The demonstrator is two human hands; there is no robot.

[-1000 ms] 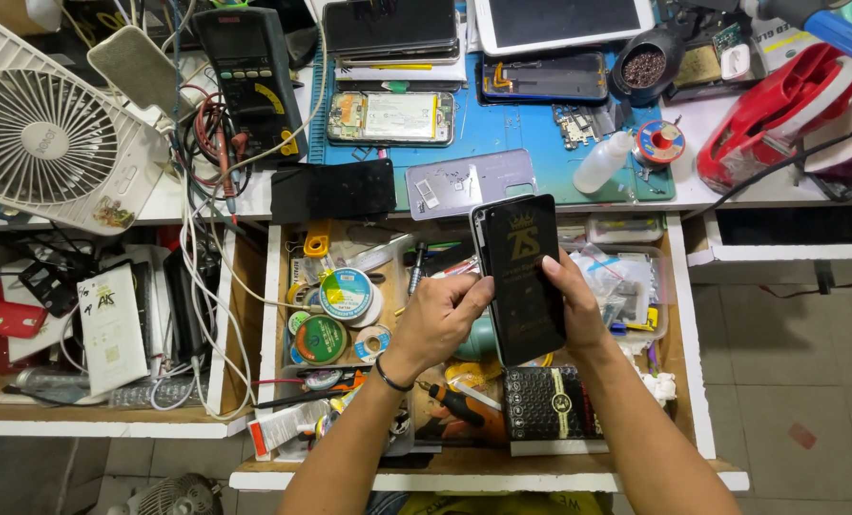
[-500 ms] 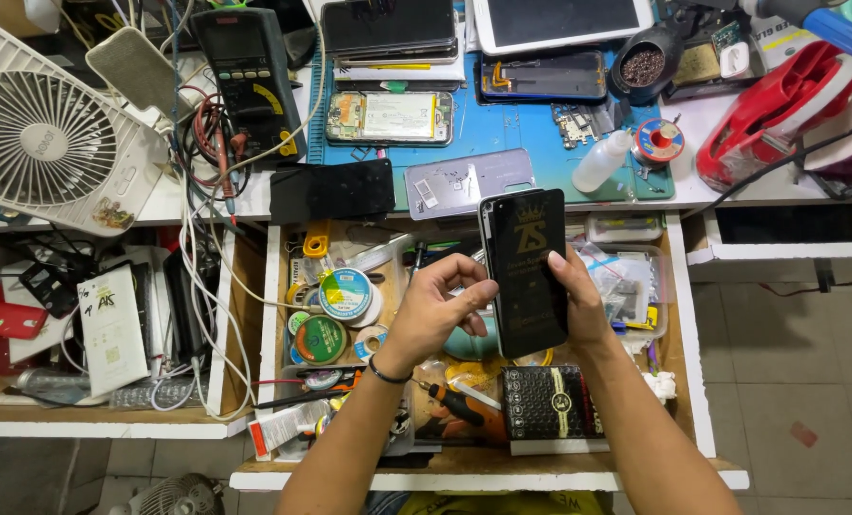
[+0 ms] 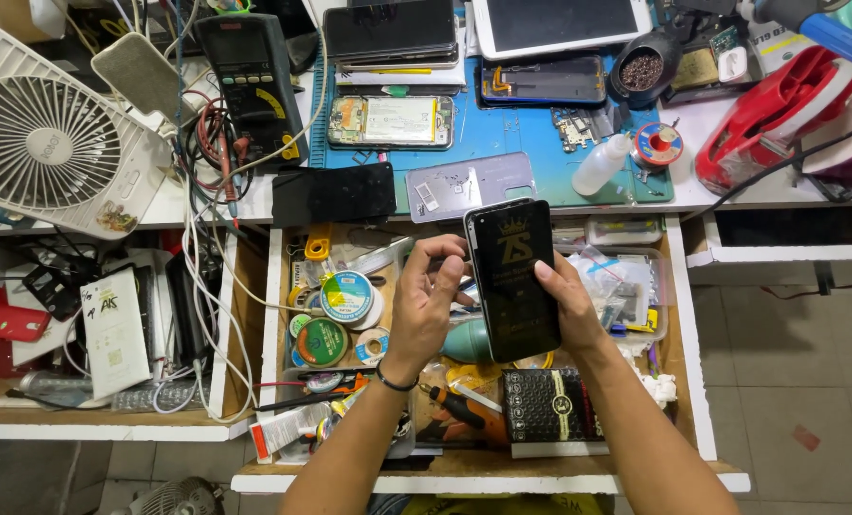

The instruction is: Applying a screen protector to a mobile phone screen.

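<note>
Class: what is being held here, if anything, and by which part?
A black phone-shaped slab: right hand grips its right edge, left hand fingers touch its upper left edge.

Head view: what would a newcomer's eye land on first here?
The flat black rectangular sleeve with a gold emblem, held upright at centre over a cluttered open wooden drawer by the right hand, while the left hand pinches its left edge. Next, the big white round-grilled fan at upper left and the blue work mat strewn with opened phones.

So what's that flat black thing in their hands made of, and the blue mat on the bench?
The flat black pack looks like glossy printed card or plastic; light glints off it. The blue mat looks like matte rubber or silicone, probably.
</note>
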